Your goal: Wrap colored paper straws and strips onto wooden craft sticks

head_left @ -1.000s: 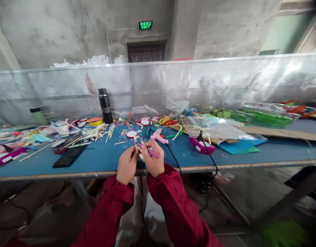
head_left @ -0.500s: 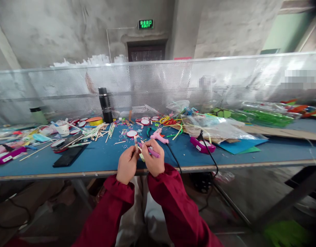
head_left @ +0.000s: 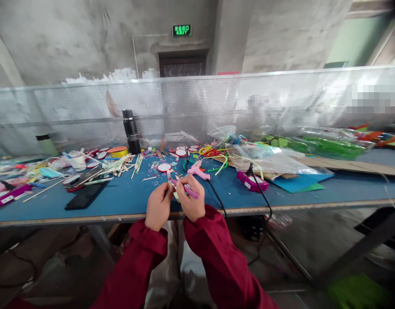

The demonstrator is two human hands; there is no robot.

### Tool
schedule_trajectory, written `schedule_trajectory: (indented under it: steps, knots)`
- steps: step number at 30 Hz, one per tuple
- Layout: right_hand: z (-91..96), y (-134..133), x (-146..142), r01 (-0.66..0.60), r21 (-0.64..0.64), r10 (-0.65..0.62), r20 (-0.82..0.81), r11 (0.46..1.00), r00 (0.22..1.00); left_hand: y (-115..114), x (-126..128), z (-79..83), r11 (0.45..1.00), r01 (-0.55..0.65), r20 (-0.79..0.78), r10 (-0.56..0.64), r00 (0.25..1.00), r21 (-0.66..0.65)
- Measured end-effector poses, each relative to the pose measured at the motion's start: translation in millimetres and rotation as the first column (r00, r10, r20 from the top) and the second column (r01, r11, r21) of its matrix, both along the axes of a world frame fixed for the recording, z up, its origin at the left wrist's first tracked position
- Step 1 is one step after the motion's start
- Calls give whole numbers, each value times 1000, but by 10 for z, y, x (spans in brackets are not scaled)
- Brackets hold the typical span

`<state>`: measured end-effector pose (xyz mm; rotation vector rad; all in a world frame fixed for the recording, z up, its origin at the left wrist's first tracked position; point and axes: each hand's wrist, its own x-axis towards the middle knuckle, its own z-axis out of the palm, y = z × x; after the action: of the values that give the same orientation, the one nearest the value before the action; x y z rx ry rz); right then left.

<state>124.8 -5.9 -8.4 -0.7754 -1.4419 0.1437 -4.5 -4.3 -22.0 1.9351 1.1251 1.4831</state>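
At the table's front edge, my left hand (head_left: 158, 208) pinches a flat wooden craft stick (head_left: 169, 178) that points up and away from me. Close beside it, my right hand (head_left: 193, 202) grips a purple pen-like tool (head_left: 192, 192); its tip lies near the stick, and I cannot tell whether they touch. Something pale yellow (head_left: 176, 197) shows between the hands, partly hidden. Just beyond them lie a white disc with a red rim (head_left: 164, 167) and a pink glue gun (head_left: 198, 171) with a black cord.
A black bottle (head_left: 131, 132) stands at the back. Left are a black phone (head_left: 84, 196), thin sticks (head_left: 123, 164) and a paper cup (head_left: 77, 161). Right lie a purple box (head_left: 253, 182) with a cable, plastic bags (head_left: 265, 158) and blue sheets (head_left: 302, 181). A perforated metal screen (head_left: 197, 109) borders the table.
Both hands keep nearly the same place and grip. The whole view has shifted very slightly.
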Motion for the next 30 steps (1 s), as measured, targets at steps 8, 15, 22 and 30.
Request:
schedule_trajectory:
  steps: [8, 15, 22, 30]
  knots:
    - [9, -7, 4, 8, 1, -8, 27, 1000, 1000, -12, 4, 17, 1000, -14, -7, 14, 1000, 21]
    - [16, 1, 0, 2, -4, -1, 37, 1000, 999, -24, 6, 21, 1000, -23, -16, 24, 1000, 17]
    - [17, -3, 5, 6, -21, -5, 35, 1000, 999, 4, -4, 7, 1000, -15, -34, 16, 999, 21]
    - [24, -14, 10, 6, -17, -6, 45, 1000, 999, 16, -1, -9, 999, -27, -38, 29, 999, 30]
